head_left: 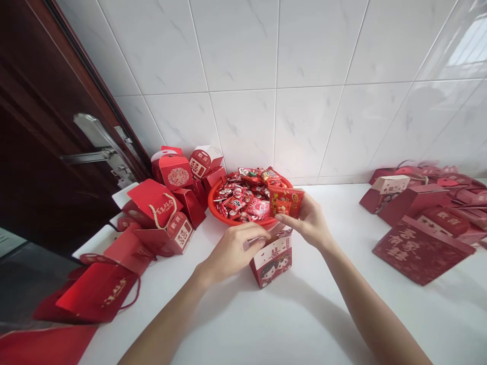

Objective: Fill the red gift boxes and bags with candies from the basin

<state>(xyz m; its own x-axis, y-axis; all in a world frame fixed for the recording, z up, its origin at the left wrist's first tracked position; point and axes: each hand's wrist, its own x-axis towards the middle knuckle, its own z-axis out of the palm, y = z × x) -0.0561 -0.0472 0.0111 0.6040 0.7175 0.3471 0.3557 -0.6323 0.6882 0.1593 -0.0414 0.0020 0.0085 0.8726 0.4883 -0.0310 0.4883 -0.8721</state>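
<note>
A small open gift box, red and cream with two printed cartoon faces, stands upright on the white tabletop in front of a bowl. My left hand is at its upper left edge, with thumb and fingers closed around the rim. Between the fingers and thumb of my right hand are red candy packets, raised above the box and by the bowl's right edge. The red plastic bowl is heaped with wrapped candies. What lies inside the box is hidden from me.
Several red gift boxes crowd the left side, some with rope handles. More dark red boxes are grouped on the right. Behind the bowl rises a white tiled wall. A dark wooden door with a metal handle is at the left.
</note>
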